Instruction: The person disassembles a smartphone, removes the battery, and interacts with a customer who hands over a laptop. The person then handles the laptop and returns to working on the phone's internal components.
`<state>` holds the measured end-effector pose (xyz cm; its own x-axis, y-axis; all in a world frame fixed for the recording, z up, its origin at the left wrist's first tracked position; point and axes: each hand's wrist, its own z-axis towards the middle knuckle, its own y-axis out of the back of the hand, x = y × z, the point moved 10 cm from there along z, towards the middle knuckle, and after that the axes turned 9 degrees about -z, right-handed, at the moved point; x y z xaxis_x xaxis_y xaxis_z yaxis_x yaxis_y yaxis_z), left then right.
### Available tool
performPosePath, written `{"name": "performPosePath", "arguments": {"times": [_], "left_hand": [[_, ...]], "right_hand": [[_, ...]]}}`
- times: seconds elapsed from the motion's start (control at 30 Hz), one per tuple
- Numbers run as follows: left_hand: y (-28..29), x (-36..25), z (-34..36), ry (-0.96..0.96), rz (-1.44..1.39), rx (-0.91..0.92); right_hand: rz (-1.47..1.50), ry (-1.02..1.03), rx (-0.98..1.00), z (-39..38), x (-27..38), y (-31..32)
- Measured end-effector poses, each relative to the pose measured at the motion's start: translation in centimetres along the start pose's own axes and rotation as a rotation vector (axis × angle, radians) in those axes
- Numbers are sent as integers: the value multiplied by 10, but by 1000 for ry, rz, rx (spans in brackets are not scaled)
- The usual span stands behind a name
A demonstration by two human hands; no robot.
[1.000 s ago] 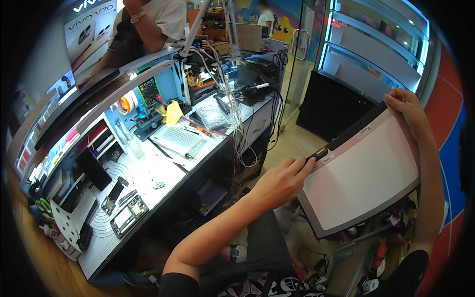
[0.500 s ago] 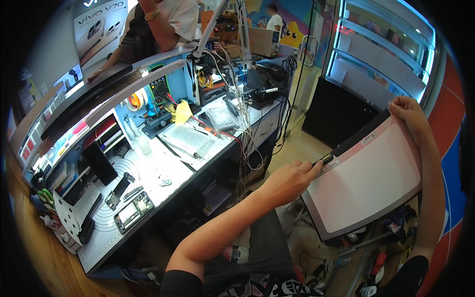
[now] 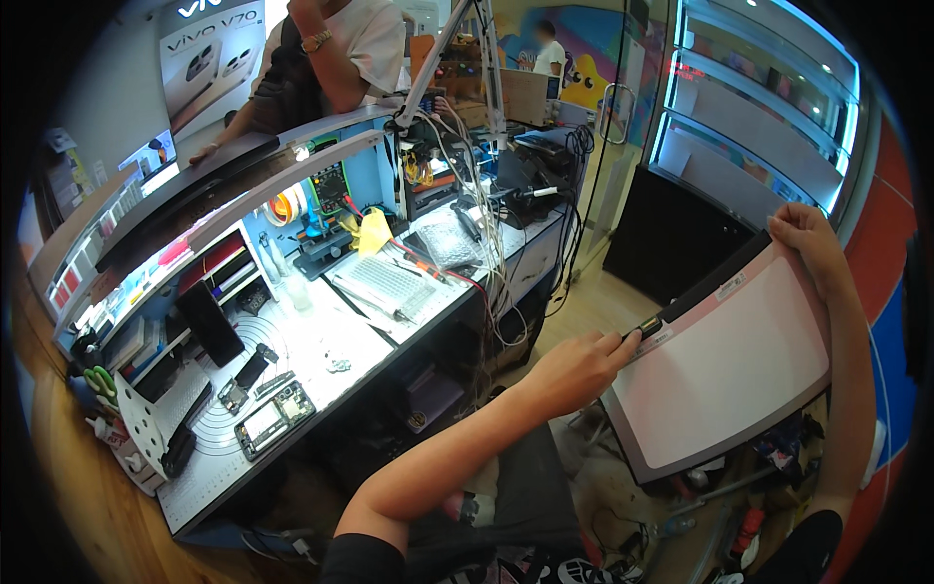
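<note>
White panel [image 3: 730,360]: we judge it best held level from both ends, lest it flex. It lies at our left hand's [image 3: 584,368] three o'clock, fingers pinched on its dark edge, and our right hand's [image 3: 806,238] seven o'clock, fingertips closed on its corner.

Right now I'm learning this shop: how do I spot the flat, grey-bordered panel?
Find the black cabinet below the lit glass shelves. Nearer, the bare left hand and right hand are at the upper edge of the panel. Its broad pale face sets it apart from the black cabinet.
</note>
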<state>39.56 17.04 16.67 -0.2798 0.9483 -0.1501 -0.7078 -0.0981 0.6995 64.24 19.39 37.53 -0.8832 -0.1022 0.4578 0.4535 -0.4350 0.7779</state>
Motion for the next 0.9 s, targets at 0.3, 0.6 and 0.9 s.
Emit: {"name": "performPosePath", "arguments": {"times": [0.3, 0.6, 0.9], "left_hand": [[1, 2, -1, 18, -22, -3], [3, -1, 0, 8, -37, -24], [2, -1, -3, 33, -27, 12]], "right_hand": [[-20, 52, -6, -1, 5, 0], [-38, 53, -36, -3, 7, 4], [-2, 40, 3, 2, 1, 0]]}}
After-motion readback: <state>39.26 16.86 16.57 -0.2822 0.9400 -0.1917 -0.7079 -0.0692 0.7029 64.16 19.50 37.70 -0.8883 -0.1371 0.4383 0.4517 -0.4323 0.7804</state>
